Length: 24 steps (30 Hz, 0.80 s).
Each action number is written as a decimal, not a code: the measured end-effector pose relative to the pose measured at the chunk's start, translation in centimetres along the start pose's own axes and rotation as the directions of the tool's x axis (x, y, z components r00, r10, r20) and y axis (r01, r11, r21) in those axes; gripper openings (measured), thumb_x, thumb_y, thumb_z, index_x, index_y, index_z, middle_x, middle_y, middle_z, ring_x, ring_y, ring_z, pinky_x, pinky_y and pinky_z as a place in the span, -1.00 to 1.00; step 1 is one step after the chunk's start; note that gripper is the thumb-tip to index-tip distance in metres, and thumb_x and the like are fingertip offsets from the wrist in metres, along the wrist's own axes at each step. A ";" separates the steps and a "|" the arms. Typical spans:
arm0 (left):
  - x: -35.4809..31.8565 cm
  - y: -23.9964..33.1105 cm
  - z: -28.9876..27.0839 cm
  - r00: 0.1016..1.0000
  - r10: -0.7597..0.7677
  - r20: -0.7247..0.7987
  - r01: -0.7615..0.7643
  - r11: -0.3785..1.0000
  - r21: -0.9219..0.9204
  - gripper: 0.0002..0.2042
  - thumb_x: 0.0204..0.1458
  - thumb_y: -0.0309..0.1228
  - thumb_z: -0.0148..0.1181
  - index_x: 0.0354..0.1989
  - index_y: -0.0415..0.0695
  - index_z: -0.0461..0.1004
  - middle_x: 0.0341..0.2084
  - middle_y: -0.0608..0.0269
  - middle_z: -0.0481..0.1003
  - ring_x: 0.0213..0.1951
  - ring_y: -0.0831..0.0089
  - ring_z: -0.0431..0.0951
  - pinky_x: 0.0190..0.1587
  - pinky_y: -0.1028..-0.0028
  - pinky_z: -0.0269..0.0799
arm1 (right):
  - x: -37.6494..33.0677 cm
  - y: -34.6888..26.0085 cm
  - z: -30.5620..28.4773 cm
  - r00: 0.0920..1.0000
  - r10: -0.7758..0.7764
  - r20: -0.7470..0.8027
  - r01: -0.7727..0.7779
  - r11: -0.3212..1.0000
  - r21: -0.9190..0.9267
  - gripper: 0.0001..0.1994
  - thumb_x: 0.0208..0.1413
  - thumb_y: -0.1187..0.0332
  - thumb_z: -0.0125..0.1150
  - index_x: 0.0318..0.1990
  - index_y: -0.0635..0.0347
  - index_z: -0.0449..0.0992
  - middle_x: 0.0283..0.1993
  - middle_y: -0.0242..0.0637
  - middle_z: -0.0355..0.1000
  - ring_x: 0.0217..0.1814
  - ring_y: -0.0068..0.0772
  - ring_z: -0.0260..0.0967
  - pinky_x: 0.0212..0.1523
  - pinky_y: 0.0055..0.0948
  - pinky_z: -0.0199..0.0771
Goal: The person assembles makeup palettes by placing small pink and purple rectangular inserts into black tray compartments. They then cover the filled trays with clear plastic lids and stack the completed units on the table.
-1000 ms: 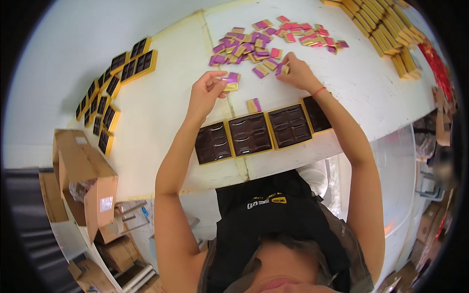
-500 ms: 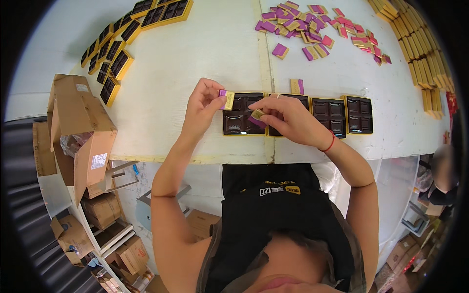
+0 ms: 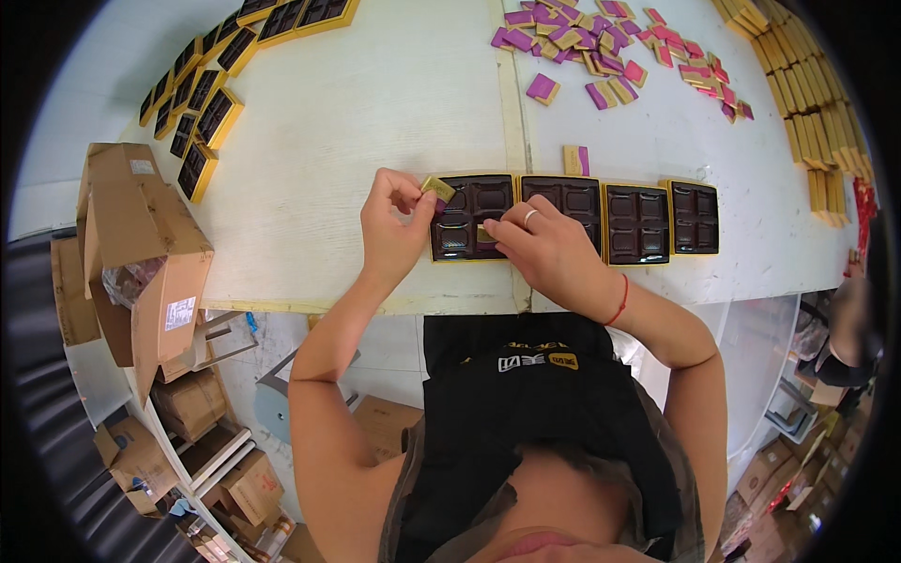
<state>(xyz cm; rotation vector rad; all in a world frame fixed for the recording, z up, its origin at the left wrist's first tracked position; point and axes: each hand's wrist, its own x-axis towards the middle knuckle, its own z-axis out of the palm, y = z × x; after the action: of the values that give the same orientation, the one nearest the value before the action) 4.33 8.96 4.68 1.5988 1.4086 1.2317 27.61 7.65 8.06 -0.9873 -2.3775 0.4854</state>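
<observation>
Four gold-edged boxes with dark compartment trays form a row before me; the leftmost box (image 3: 493, 195) lies under both hands. My left hand (image 3: 396, 225) pinches a gold-and-purple wrapped chocolate (image 3: 438, 189) over that box's upper left corner. With closed fingertips, my right hand (image 3: 554, 249) holds another wrapped chocolate (image 3: 485, 235) in the lower right compartment; the fingers partly cover it. The second box (image 3: 558, 190) is partly behind my right hand. Farther right are the third box (image 3: 638, 225) and the fourth box (image 3: 694, 218). Just beyond the row sits a single wrapped chocolate (image 3: 576, 160).
Purple-and-gold chocolates (image 3: 568, 38) lie heaped at the far side, with pink ones (image 3: 699, 75) beside them. Gold boxes (image 3: 807, 113) are stacked along the right edge. More trayed boxes (image 3: 218, 117) stand far left. An opened carton (image 3: 150, 244) is at the table's left.
My right hand has lowered its chocolate into the leftmost box's lower right compartment. My left hand has moved slightly nearer and turned its chocolate. The head view has shifted a little.
</observation>
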 end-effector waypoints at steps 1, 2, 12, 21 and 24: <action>-0.2 0.4 -0.1 1.000 0.002 0.000 -0.002 1.000 0.001 -0.80 0.14 -0.57 0.20 -0.07 -0.21 0.45 -0.33 0.33 0.41 -0.34 0.59 0.37 -0.19 0.54 0.33 | 0.0 0.0 0.0 1.000 -0.022 -0.020 0.021 0.999 -0.031 -0.76 -0.05 0.52 0.23 -0.15 0.22 0.55 -0.29 -0.30 0.39 -0.20 -0.25 0.37 -0.24 -0.33 0.50; -0.2 0.8 -0.1 1.000 0.005 0.000 -0.005 1.000 0.002 -0.81 0.14 -0.57 0.20 -0.08 -0.21 0.44 -0.33 0.32 0.41 -0.32 0.58 0.37 -0.16 0.54 0.33 | 0.1 -0.1 -0.1 0.998 -0.044 -0.039 0.042 0.997 -0.062 -0.75 -0.05 0.51 0.23 -0.14 0.24 0.55 -0.28 -0.31 0.39 -0.20 -0.27 0.36 -0.22 -0.34 0.49; -0.8 0.9 0.8 0.991 0.127 0.030 -0.130 0.946 0.296 -0.89 0.07 -0.55 0.27 -0.24 -0.15 0.51 -0.22 0.24 0.46 -0.10 0.32 0.42 0.03 0.38 0.29 | -1.1 -1.5 -0.2 0.990 -0.108 0.088 0.129 0.952 -0.279 -0.67 -0.01 0.37 0.32 -0.07 0.30 0.56 -0.14 -0.33 0.39 -0.08 -0.32 0.33 -0.12 -0.33 0.38; -1.1 1.9 0.3 0.824 0.494 0.276 -0.515 0.454 0.727 -0.75 -0.04 -0.47 0.36 -0.14 -0.02 0.62 -0.29 0.30 0.55 -0.12 0.31 0.46 0.14 0.22 0.24 | 0.6 6.7 -6.4 0.966 0.228 -0.122 -0.239 0.967 -0.083 -0.83 0.01 0.54 0.16 -0.23 0.20 0.60 -0.20 -0.23 0.48 -0.14 -0.10 0.45 -0.09 -0.22 0.51; -0.4 2.4 0.5 0.818 0.485 0.310 -0.545 0.481 0.686 -0.82 -0.02 -0.45 0.34 -0.20 -0.04 0.63 -0.32 0.34 0.53 -0.14 0.32 0.46 0.13 0.19 0.24 | 0.9 11.8 -6.7 0.988 0.137 0.077 -0.143 0.986 0.085 -0.79 0.00 0.54 0.25 -0.16 0.21 0.59 -0.07 -0.19 0.45 -0.11 -0.13 0.44 -0.06 -0.25 0.49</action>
<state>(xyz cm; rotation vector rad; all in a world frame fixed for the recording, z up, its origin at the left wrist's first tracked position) 5.64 8.16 6.62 2.8051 1.5391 0.8678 37.39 17.05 7.82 -1.1179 -2.3347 0.6854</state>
